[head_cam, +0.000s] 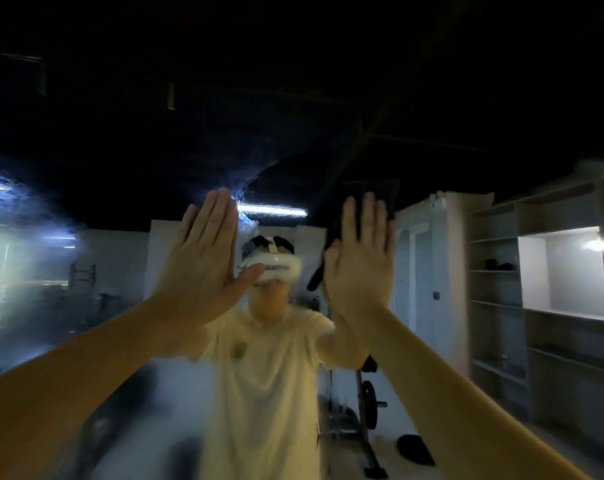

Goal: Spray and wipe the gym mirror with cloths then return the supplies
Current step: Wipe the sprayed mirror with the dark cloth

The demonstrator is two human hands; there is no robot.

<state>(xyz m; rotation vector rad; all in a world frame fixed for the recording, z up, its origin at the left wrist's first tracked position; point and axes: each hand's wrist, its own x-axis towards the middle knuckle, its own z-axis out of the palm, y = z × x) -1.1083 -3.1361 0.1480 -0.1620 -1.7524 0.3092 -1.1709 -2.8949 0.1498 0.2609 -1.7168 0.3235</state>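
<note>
Both hands are up at the mirror (113,251), which fills the view straight ahead. The glass looks wet and patchy: a misty, speckled film spreads across its left side and a streaky smear runs just above the left hand (203,261), while the right side reads cleaner. The right hand (359,261) lies flat, fingers straight and together, pressing a dark cloth (380,199) to the glass at head height. The cloth pokes out above the fingertips and 1 fold hangs down beside the thumb. The left hand is flat too, fingers straight, thumb out, gripping nothing I can see. Whether its palm touches the glass, I cannot tell. Reflected between the 2 hands is a person in a pale T-shirt (266,375), the headset (276,265) blurred. Most of the cloth hides behind the right hand. The upper view is near black, with only a light strip (276,211) showing. Shelving (501,289) at right is dim, its contents hard to make out.
</note>
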